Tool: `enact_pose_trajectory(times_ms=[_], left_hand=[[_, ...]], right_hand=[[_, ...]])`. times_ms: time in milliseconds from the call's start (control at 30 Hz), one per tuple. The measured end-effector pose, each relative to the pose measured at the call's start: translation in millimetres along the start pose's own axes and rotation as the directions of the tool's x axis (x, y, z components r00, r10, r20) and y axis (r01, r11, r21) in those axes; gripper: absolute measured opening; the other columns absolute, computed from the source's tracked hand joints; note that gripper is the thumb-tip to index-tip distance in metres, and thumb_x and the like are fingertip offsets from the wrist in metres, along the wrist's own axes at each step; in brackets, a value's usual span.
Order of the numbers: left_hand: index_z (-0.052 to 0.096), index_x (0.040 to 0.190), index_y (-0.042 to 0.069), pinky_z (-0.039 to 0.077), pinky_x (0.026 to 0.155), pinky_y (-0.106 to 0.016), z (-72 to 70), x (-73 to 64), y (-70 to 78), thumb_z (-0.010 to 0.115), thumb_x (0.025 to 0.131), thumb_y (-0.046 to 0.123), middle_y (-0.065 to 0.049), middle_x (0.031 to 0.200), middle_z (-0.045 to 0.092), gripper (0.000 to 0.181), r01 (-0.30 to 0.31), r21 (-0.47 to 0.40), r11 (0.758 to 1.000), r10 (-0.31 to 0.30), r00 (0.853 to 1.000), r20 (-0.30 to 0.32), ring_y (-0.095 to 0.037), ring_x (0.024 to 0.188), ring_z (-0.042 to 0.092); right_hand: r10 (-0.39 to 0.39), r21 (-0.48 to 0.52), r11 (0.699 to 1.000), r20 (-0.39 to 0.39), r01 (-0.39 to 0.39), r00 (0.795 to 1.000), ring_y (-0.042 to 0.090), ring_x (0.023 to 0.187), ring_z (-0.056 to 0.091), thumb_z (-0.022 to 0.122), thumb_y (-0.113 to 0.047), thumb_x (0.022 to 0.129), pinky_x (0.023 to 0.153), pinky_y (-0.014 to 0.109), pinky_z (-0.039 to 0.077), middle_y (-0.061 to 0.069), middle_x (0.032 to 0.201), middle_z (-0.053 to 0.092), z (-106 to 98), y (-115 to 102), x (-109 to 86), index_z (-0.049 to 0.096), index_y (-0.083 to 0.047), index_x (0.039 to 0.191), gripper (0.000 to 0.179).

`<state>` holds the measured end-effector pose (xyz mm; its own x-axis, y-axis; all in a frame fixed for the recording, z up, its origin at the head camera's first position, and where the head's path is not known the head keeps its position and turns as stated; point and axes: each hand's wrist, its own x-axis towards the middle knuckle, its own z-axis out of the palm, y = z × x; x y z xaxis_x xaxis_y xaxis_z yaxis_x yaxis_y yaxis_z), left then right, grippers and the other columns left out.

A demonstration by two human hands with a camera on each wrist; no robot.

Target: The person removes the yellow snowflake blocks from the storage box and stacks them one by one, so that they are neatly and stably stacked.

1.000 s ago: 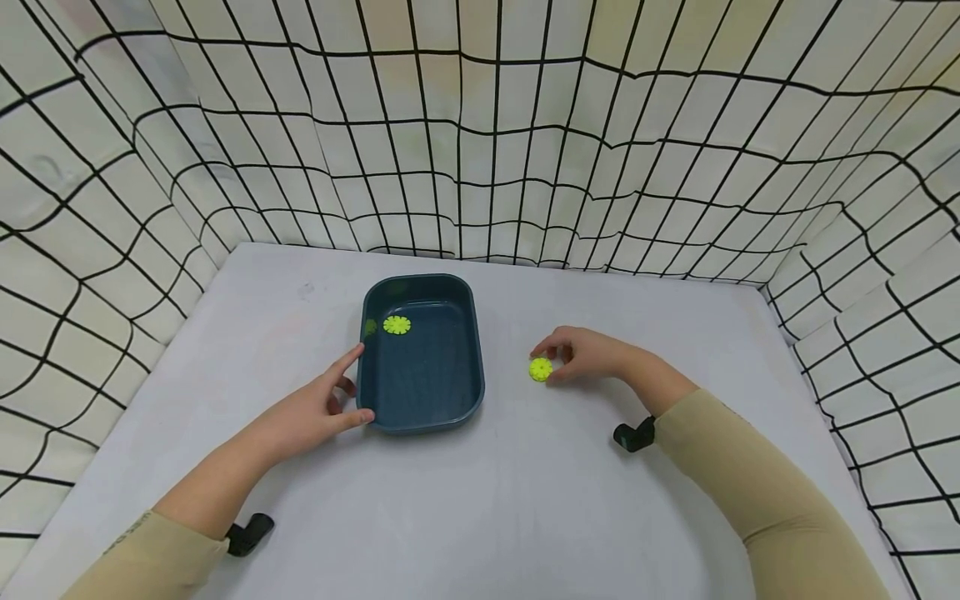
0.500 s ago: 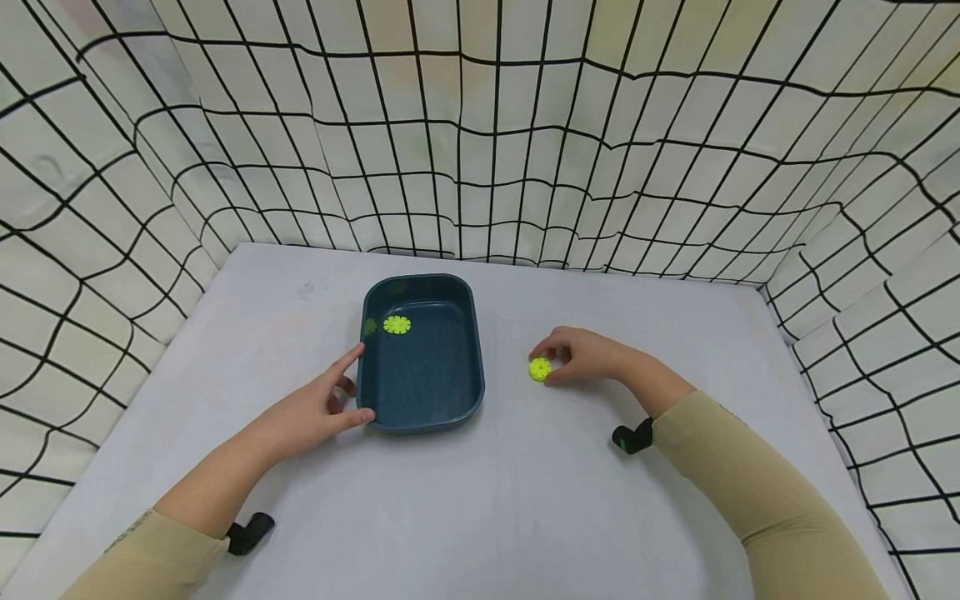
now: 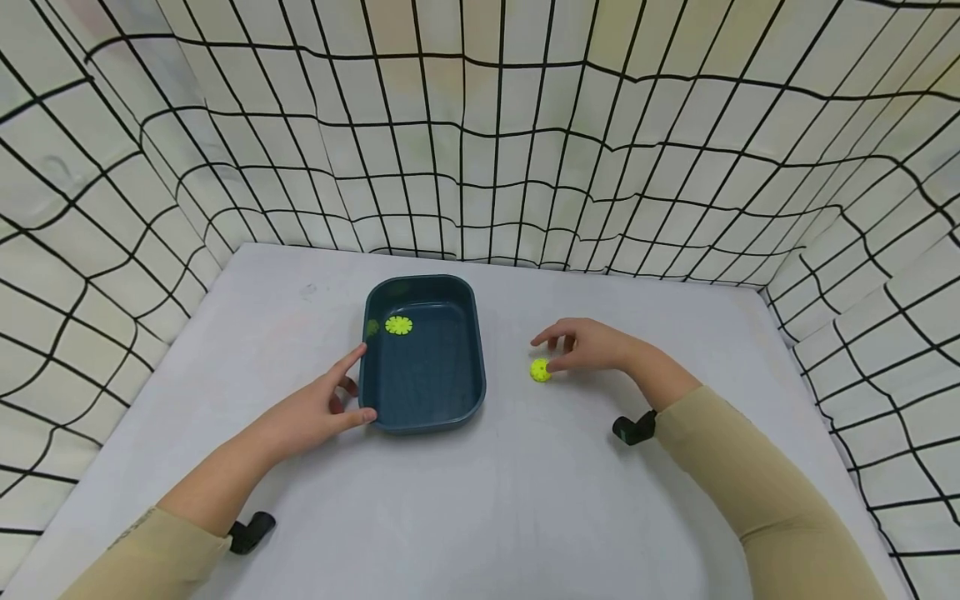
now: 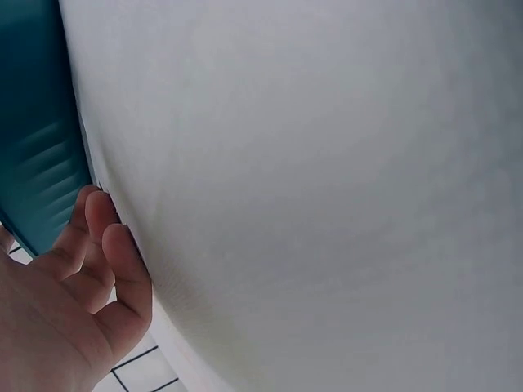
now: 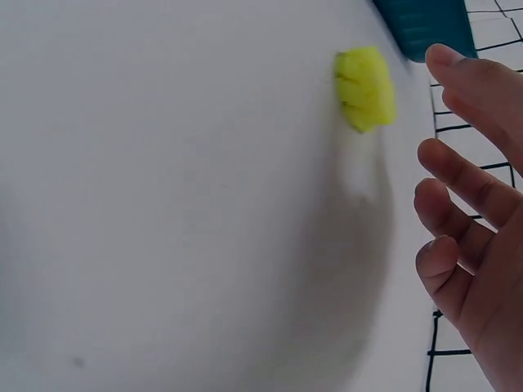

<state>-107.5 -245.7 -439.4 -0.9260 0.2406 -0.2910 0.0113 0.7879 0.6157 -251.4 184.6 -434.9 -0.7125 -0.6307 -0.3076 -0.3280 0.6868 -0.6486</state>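
White table (image 3: 480, 517), walled left, right and back by black netting (image 3: 585, 63) over pale sheeting (image 3: 441, 87); soft light.

Black netting (image 3: 497, 135) against pale backdrop (image 3: 521, 100); white tabletop (image 3: 525, 500) below.

The pale table (image 3: 480, 517) carries a dark teal tray (image 3: 427, 375) with rounded corners and, apart from it to the right, a small bright yellow notched disc (image 3: 537, 372).
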Motion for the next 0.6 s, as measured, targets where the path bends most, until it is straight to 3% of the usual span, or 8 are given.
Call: enact_pose_trajectory(times_ms=[267,467,600], left_hand=[[0.002,0.161,0.03,0.044,0.069,-0.034,-0.4,-0.2,0.1,0.069,0.087,0.056,-0.014,0.124,0.054,0.103,-0.004,0.008,1.0,0.004,1.0,-0.004,-0.018,0.086,0.056],[0.001,0.161,0.03,0.045,0.068,-0.034,-0.7,-0.4,-0.2,0.069,0.088,0.054,-0.014,0.124,0.054,0.102,-0.006,-0.004,1.0,0.006,1.0,0.0,-0.018,0.085,0.057],[0.001,0.16,0.031,0.045,0.068,-0.034,-0.4,0.2,-0.1,0.069,0.088,0.054,-0.014,0.124,0.054,0.102,-0.006,-0.012,1.0,0.006,1.0,0.001,-0.018,0.085,0.057]], right_hand=[[-0.041,0.028,0.999,-0.01,0.041,0.999,0.022,0.098,0.057,0.077,-0.028,0.088,0.079,0.037,0.049,0.008,0.115,0.063,-15.7,-15.6,4.2,0.069,-0.018,0.126,0.04],[-0.091,0.031,0.995,-0.01,0.091,0.996,0.021,0.099,0.059,0.077,-0.029,0.088,0.081,0.037,0.049,0.001,0.105,0.065,-24.4,-32.8,16.9,0.071,-0.016,0.123,0.037],[-0.122,0.039,0.992,-0.006,0.122,0.993,0.019,0.097,0.06,0.077,-0.031,0.088,0.08,0.037,0.049,-0.001,0.1,0.066,-29.4,-49.7,27.7,0.073,-0.022,0.118,0.032]])
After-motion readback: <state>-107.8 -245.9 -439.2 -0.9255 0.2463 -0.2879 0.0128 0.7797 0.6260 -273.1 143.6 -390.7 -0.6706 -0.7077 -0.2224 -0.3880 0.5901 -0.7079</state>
